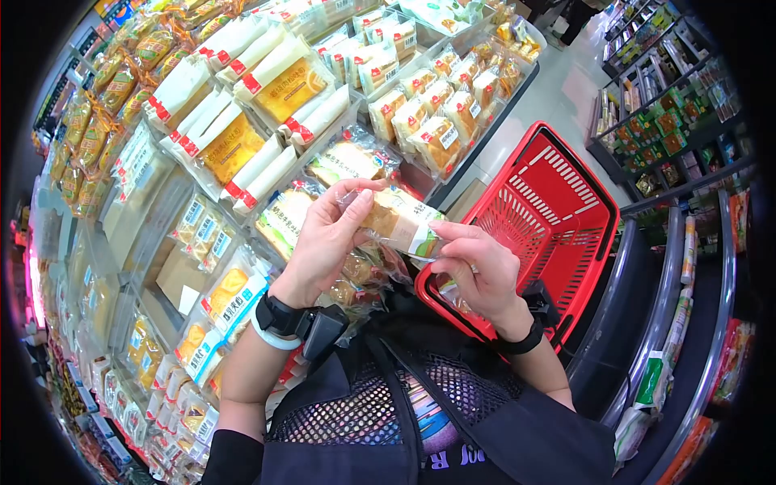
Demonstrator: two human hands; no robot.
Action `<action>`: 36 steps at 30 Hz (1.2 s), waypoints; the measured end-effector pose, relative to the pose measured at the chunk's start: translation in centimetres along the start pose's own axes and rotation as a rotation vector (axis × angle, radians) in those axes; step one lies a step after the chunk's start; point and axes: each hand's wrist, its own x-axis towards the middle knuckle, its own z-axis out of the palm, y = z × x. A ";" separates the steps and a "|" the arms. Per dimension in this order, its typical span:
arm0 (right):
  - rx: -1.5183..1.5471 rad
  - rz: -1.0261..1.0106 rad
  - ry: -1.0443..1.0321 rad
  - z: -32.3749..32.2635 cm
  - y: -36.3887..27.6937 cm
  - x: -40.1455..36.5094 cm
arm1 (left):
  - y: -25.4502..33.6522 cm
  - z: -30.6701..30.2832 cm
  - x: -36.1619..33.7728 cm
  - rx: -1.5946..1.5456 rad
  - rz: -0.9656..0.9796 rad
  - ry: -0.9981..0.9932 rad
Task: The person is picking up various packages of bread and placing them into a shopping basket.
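Note:
A clear-wrapped cake slice packet (398, 220) is held up in front of me by both hands. My left hand (323, 242) grips its left end with thumb and fingers. My right hand (477, 271) pinches its lower right end at the label. A red shopping basket (566, 202) hangs from my right forearm, just right of the packet. Both wrists wear black bands.
Tilted shelves of wrapped cakes and breads (267, 105) fill the left and top. More cake packets (440, 105) lie in trays ahead. A grey aisle floor (558, 89) runs past them. Dark shelving with goods (671, 121) stands at the right.

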 end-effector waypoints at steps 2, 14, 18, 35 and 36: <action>0.150 0.120 0.077 0.8 0.0 -0.8 | -0.1 0.0 -0.1 0.012 0.042 0.029; 0.016 0.239 -0.095 0.5 1.0 -0.6 | -0.1 -0.5 -0.7 0.024 0.048 0.081; 0.013 0.293 -0.051 1.1 1.4 -0.9 | -0.4 -0.9 -0.6 -0.005 0.053 0.084; 0.270 0.246 -0.840 4.8 -2.0 -6.7 | -0.2 -1.9 -0.2 0.013 0.117 0.175; 0.270 0.243 -0.844 4.8 -2.0 -6.7 | -0.2 -2.0 -0.4 0.010 0.120 0.175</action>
